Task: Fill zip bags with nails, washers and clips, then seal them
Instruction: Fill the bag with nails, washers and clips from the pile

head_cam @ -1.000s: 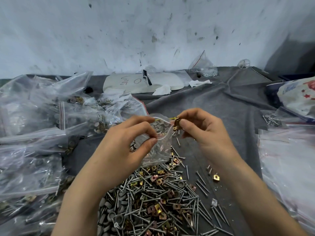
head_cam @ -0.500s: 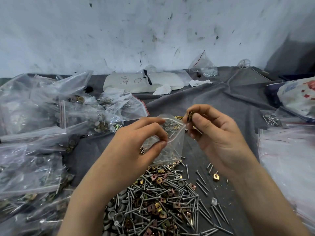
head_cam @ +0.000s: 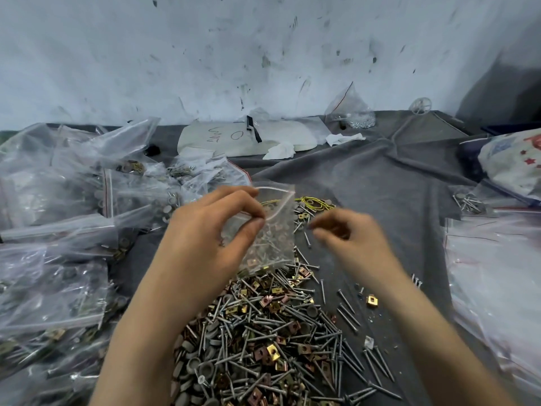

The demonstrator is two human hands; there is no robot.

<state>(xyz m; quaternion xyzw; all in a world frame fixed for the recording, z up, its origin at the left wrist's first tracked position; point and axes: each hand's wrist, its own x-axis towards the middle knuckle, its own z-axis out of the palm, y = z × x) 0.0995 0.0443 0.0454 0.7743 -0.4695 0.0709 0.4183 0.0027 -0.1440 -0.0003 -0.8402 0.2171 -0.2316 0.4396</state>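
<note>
The left hand (head_cam: 210, 238) pinches a small zip bag (head_cam: 275, 230) near its mouth, above the loose pile (head_cam: 263, 341) of nails, washers and clips. The bag already holds some pieces and looks unsealed. The right hand (head_cam: 348, 238), just beside it, is blurred, so its grasp cannot be told. Many filled bags (head_cam: 73, 230) lie to the left, but much remains.

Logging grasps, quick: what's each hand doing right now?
Left hand: pinches the zip bag near its top.
Right hand: fingers curled but blurred; cannot tell whether it holds anything.
</note>
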